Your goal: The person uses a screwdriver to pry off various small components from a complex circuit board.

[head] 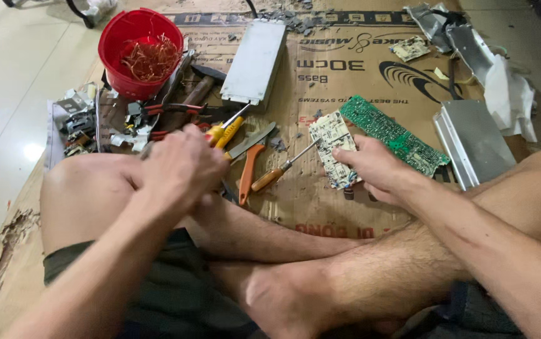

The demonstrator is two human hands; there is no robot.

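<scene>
Circuit board (335, 147) — pale, pinned flat on cardboard (320, 207) under right hand (371, 166), just left of green board (392, 133). Left hand (179, 166) clenched, contents hidden, beside yellow screwdriver (226, 130). Best kept pressed firmly — wooden-handled screwdriver (280, 169) touching board's left edge.

The person sits cross-legged, bare shins folded one over the other and a foot lying in front of the lap. The left hand (179, 166) is raised above the left knee, back of the hand toward the camera, fingers curled inward into a loose fist; what it encloses cannot be made out. Its forearm runs down toward the lower left corner. The right hand (371, 166) reaches forward over the right shin, palm down, fingers bent and thumb pointing left, pressed low. Its forearm stretches back to the lower right.
</scene>
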